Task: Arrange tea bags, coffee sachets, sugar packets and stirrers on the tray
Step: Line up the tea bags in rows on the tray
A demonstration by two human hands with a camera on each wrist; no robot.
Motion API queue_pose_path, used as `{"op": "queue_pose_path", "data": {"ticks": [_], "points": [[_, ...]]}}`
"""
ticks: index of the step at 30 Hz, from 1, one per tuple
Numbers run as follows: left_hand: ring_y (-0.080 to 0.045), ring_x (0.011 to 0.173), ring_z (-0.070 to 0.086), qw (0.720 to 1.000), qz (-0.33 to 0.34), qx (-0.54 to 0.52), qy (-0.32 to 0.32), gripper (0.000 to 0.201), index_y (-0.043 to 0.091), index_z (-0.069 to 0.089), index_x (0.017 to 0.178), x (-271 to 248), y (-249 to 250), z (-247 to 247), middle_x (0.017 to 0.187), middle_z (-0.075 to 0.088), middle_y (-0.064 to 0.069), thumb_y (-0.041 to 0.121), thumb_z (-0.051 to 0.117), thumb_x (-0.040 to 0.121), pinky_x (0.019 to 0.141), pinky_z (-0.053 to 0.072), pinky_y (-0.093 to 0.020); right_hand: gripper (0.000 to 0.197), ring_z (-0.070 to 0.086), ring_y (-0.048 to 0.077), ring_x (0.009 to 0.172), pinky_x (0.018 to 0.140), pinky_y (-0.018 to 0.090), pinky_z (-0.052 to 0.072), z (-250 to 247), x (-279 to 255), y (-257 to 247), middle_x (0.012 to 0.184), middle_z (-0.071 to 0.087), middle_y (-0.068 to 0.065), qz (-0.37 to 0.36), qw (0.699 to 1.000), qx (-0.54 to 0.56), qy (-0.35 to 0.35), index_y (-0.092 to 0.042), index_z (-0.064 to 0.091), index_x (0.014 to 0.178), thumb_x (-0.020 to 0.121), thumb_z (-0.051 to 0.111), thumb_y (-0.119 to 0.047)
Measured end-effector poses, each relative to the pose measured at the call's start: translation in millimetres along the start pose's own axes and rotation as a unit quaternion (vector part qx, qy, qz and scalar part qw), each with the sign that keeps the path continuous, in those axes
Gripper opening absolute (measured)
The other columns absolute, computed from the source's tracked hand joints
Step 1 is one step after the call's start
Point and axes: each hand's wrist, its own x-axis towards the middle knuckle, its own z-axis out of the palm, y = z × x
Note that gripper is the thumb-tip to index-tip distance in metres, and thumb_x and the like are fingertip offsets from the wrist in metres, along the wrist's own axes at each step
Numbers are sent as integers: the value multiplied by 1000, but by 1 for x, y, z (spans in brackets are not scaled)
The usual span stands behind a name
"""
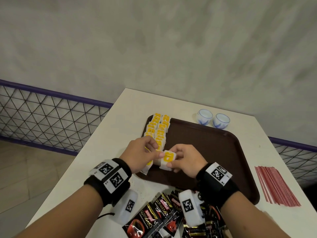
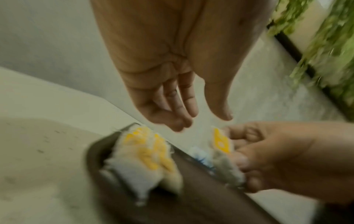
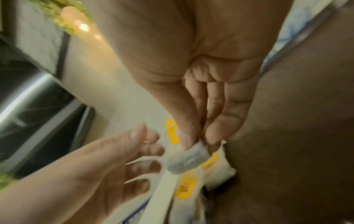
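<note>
Soft, even daylight over the table (image 1: 171,103); shadows faint, no glare. The head view is sharp at centre and bends at its edges. Both wrist views are dimmer and smeared; a warm bright spot flares top left of the right one.

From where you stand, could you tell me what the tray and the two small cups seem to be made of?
The tray looks like dark brown moulded plastic, matte, with rounded corners and a raised rim. The two cups look like glazed white ceramic with blue painted marks and a slight sheen, probably porcelain.

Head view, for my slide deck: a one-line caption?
Right hand pinches a tea bag beside the rows on the brown tray.
</note>
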Motion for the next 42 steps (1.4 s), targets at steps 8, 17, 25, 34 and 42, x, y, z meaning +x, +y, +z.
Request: {"op": "queue_pose_path", "data": {"ticks": [8,17,25,34,42], "points": [[-18,105,45,946,-25,321,-18,52,27,50,109,6,-24,16,112,43,4,43,78,69,87,45,-31,28,67,21,66,64,32,59,18,23,12,82,67,8,88,995,-37,-2,-16,55,81,76,74,5],[-24,95,57,939,-66,337,-21,14,17,57,87,5,-31,-3,99,56,-5,29,60,80,80,49,-33,35,64,21,63,72,42,61,36,37,1,71,55,0,106,990,-91,27,-14,51,84,72,77,5],[-17,88,59,927,-108,359,-35,50,21,55,90,4,-22,-1,92,61,2,58,76,64,68,44,-26,36,63,21,66,72,46,61,36,39,1,79,58,4,108,989,-98,35,-19,49,81,69,78,-1],[-23,87,63,940,-143,310,-9,30,21,53,77,2,-27,-8,92,65,-3,47,68,79,70,46,-30,39,59,18,75,65,36,58,34,41,5,88,56,1,101,993,-57,38,-17,50,95,73,81,-8],[-25,84,65,950,-156,269,-9,26,19,60,70,6,-33,-11,83,66,-3,40,66,84,70,48,-30,33,58,17,66,59,29,53,37,45,11,76,56,0,104,991,-60,57,-20,51,82,74,76,0]]}}
